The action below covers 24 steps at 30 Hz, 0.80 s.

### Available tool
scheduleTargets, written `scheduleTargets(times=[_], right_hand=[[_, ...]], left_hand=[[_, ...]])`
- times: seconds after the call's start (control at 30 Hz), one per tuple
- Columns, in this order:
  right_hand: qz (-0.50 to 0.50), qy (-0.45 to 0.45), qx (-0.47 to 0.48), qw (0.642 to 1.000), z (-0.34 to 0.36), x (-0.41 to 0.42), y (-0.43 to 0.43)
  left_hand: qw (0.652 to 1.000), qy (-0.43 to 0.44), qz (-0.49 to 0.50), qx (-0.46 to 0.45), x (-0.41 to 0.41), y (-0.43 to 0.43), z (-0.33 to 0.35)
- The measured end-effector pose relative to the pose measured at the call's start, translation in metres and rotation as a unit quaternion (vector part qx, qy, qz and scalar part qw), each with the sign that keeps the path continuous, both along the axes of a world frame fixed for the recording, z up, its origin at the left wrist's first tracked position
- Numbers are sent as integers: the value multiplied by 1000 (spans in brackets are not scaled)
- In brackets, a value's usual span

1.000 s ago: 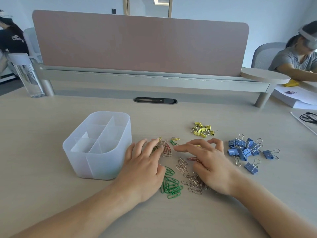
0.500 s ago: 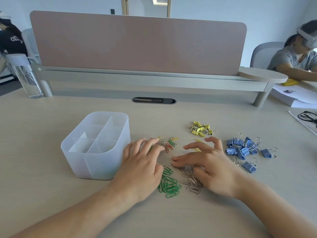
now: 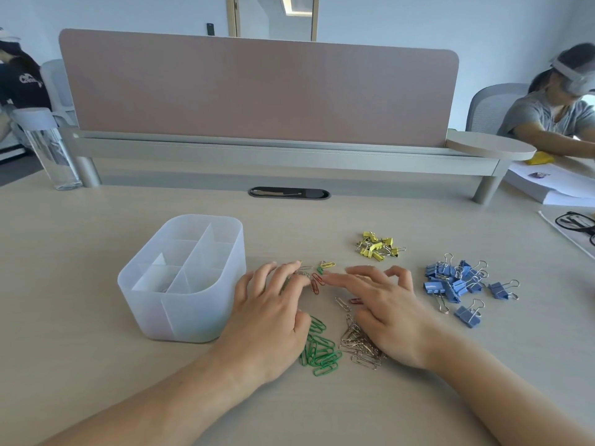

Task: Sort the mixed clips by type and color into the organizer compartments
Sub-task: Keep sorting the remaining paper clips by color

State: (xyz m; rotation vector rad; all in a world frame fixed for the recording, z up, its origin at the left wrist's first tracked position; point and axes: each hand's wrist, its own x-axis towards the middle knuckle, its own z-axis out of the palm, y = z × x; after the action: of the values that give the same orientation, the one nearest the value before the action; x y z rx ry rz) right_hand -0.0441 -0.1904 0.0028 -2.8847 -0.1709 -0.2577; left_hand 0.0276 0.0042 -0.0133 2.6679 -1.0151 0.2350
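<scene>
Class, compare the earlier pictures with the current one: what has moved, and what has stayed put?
The right hand drew back toward the silver wire paper clips, then reached forward again; its forefinger now nearly touches the red paper clips. Nothing was gripped or released. The left hand still rests on mixed clips; the translucent plastic organizer and blue binder clips stayed put.

left hand (image 3: 270,317): I hold it palm down, fingers (image 3: 285,278) spread forward and gently bent.
right hand (image 3: 391,317): palm down, forefinger (image 3: 341,279) stretched flat toward the left hand, little finger arched up.
left forearm (image 3: 161,397): bare, entering from lower left.
right forearm (image 3: 502,387): bare, entering from lower right.
spacing: my hands lie near each other, apart.
</scene>
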Motion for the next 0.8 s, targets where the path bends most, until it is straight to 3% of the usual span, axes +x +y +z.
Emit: scheduleTargets(times=[0.17, 0.27, 0.47, 0.6, 0.7, 0.8], right_hand=[[-7, -73, 53, 996, 3, 1, -9], [24, -52, 56, 997, 3, -2, -13], [46, -29, 200, 978, 10, -11, -13], [-3, -65, 112, 992, 7, -5, -6], [0, 13, 2, 1000, 5, -1, 1], [5, 53, -26, 998, 5, -1, 3]], left_hand=[[1000, 6, -7, 27, 0, 2, 1], [999, 5, -10, 40, -2, 2, 1], [999, 9, -12, 44, -3, 4, 1], [999, 14, -29, 27, -2, 2, 0], [999, 19, -18, 32, 1, 1, -2], [998, 19, -19, 53, 2, 1, -4]])
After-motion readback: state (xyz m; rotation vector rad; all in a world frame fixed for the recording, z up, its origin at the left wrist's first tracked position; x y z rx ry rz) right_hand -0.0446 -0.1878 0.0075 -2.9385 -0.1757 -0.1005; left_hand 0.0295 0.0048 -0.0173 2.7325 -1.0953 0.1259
